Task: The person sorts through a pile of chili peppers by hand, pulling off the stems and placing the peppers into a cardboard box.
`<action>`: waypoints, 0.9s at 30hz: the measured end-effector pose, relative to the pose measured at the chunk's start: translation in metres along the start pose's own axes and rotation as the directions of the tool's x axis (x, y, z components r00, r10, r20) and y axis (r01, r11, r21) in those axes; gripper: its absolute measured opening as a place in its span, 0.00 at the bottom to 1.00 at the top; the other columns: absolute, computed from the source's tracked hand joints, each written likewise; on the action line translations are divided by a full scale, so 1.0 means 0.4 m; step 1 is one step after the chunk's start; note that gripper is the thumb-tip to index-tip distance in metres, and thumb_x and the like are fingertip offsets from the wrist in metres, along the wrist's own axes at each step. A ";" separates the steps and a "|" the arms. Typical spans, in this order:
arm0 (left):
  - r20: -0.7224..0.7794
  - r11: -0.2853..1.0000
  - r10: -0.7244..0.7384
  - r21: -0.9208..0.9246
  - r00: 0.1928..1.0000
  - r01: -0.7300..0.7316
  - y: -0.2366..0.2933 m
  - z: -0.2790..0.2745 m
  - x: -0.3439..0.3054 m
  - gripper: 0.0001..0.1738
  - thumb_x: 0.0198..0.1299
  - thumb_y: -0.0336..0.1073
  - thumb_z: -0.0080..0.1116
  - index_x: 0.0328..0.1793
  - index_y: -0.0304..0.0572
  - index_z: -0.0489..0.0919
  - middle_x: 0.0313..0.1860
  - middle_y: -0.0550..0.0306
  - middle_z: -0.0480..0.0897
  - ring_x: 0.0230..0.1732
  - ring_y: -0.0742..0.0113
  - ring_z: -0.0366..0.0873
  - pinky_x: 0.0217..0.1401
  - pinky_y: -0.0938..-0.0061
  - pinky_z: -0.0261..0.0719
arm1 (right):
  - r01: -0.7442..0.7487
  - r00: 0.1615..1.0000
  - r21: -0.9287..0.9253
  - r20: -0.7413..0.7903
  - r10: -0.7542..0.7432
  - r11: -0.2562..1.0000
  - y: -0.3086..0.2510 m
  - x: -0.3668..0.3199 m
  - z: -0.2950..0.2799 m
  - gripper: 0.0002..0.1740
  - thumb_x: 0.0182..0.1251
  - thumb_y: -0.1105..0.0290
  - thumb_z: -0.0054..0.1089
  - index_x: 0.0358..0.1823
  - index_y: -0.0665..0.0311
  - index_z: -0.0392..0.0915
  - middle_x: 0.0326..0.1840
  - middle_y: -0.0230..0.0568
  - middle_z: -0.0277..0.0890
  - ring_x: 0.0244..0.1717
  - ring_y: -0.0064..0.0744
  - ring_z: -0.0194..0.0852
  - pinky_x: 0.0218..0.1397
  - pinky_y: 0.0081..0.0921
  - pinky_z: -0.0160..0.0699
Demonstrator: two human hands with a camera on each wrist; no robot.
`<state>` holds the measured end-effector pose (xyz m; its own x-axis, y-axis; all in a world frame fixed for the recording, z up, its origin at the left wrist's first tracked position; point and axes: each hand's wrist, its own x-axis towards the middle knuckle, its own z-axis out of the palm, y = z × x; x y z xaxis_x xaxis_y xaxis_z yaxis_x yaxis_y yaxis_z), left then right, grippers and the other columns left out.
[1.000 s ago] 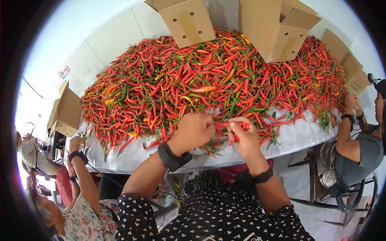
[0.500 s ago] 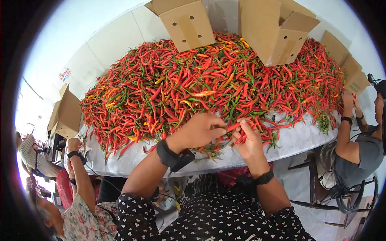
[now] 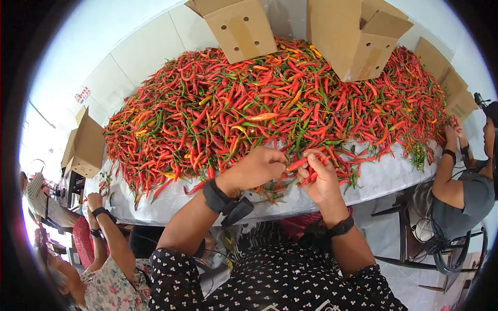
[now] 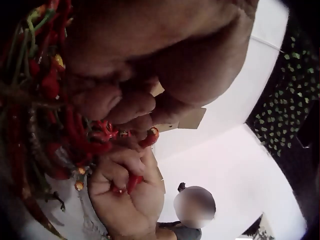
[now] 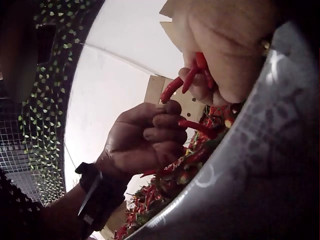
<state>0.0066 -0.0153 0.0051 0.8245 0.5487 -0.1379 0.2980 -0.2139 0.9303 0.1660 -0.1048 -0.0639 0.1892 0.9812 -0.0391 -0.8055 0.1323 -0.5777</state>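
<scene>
My right hand (image 3: pixel 322 181) grips several red chili peppers, some of them folded into the palm. One long red chili (image 3: pixel 297 164) sticks out from its thumb and fingers toward my left hand (image 3: pixel 258 168). In the right wrist view, the left thumb and forefinger pinch the end of this chili (image 5: pixel 171 90), where a pale stub shows. More red chilies (image 5: pixel 189 80) poke out below the right palm. From the left wrist view, the right hand (image 4: pixel 125 205) has its fingers curled over red chilies. Both hands are above the front edge of the chili heap (image 3: pixel 233 114).
Two cardboard boxes (image 3: pixel 241 33) (image 3: pixel 353 41) stand on the heap's far side. Another box (image 3: pixel 85 147) is at the left. A person (image 3: pixel 461 181) sits at the right, another (image 3: pixel 109 269) at the left. The pale tablecloth (image 3: pixel 384 173) shows along the front edge.
My left hand has gone from a fist over the chilies to finger and thumb at the chili's end. The right hand stays in place with its chilies. The left neighbour's hands have moved.
</scene>
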 end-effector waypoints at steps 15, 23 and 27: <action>-0.087 0.468 0.417 0.874 0.905 -0.132 -0.029 -0.117 0.065 0.11 0.47 0.30 0.53 0.38 0.41 0.79 0.35 0.51 0.78 0.41 0.51 0.77 0.41 0.59 0.76 | -0.030 0.997 0.190 0.073 0.017 0.981 0.003 0.013 -0.022 0.11 0.66 0.57 0.53 0.33 0.56 0.70 0.28 0.31 0.68 0.27 0.24 0.65 0.28 0.23 0.62; -0.175 0.322 0.289 0.944 0.941 0.077 0.001 -0.090 0.089 0.09 0.46 0.27 0.52 0.36 0.40 0.77 0.34 0.49 0.77 0.37 0.50 0.78 0.37 0.59 0.76 | 0.005 1.000 0.150 -0.028 -0.001 0.989 0.000 0.002 -0.001 0.07 0.65 0.65 0.54 0.32 0.59 0.69 0.27 0.31 0.68 0.30 0.28 0.67 0.34 0.27 0.68; -0.209 0.609 0.365 0.791 0.907 -0.063 0.015 -0.084 0.047 0.06 0.48 0.29 0.57 0.33 0.36 0.76 0.30 0.46 0.77 0.33 0.51 0.78 0.34 0.64 0.74 | 0.007 1.000 0.175 -0.012 -0.005 0.985 0.003 0.003 0.000 0.05 0.63 0.71 0.55 0.32 0.62 0.69 0.27 0.32 0.69 0.29 0.27 0.68 0.35 0.28 0.71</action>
<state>0.0078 0.0208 0.0197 0.7564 0.5886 0.2855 0.5098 -0.8038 0.3065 0.1653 -0.1033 -0.0648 0.1995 0.9788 -0.0461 -0.8900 0.1613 -0.4264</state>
